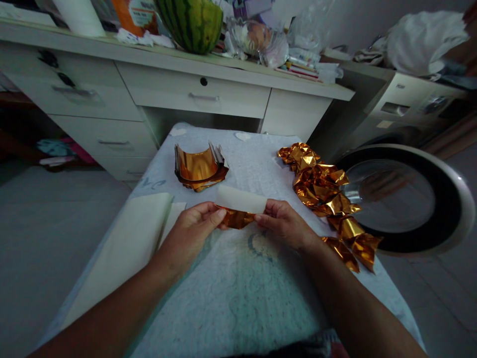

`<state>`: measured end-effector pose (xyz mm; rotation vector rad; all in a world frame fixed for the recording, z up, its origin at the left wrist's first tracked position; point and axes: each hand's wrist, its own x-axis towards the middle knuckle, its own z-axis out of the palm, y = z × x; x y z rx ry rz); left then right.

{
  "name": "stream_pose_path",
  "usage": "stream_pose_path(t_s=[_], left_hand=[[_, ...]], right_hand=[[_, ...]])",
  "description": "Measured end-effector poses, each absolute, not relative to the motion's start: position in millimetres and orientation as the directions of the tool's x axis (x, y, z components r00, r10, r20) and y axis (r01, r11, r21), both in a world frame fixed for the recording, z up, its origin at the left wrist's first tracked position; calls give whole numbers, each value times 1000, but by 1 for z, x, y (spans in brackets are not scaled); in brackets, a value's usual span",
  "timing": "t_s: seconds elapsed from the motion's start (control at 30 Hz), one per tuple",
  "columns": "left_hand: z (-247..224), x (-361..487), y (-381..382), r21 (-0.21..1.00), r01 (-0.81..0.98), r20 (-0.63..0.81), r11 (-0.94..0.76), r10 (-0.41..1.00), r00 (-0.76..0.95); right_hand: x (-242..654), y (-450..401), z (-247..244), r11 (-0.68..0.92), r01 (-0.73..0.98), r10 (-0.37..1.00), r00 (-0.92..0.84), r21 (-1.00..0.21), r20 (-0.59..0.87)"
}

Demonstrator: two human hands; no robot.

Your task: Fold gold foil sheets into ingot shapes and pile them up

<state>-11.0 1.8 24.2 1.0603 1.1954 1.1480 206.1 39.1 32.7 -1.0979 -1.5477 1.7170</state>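
Note:
Between my two hands a small sheet of gold foil paper (238,219) with a pale back is stretched out, its far edge standing up white. My left hand (203,219) pinches the left end between thumb and fingers. At the right end, my right hand (279,221) grips it the same way. Beyond my left hand stands a curved stack of gold foil sheets (197,166). To the right lies a row of folded gold foil pieces (316,184), heaped along the table's right side. White paper (126,248) lies beside my left forearm.
A pale cloth (238,283) covers the table. Behind it is a white desk (167,82) with drawers, holding a cut watermelon (194,25) and clutter. At right, a washing machine's round door (402,196) hangs open close to the table edge.

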Motion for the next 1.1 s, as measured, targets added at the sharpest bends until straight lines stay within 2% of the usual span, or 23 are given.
stream_pose_path(t_s=[0.23, 0.37, 0.57, 0.77, 0.93, 1.1], left_hand=[[26, -16, 1, 994, 106, 10, -9, 1000, -18], [28, -19, 0, 979, 203, 35, -33, 999, -7], [29, -19, -1, 981, 189, 34, -37, 999, 19], [33, -17, -1, 982, 183, 58, -52, 998, -29], [36, -18, -2, 978, 199, 69, -59, 997, -43], [35, -19, -4, 974, 216, 74, -68, 997, -19]], right_hand=[[204, 37, 33, -153, 94, 826, -534, -984, -179], [207, 38, 32, -152, 99, 836, -518, -983, -181], [208, 39, 29, -178, 44, 832, -527, -983, -174], [206, 36, 37, -205, -10, 770, -618, -979, -155], [203, 35, 33, -207, -49, 794, -592, -977, -139], [203, 35, 33, -207, -17, 744, -652, -978, -146]])
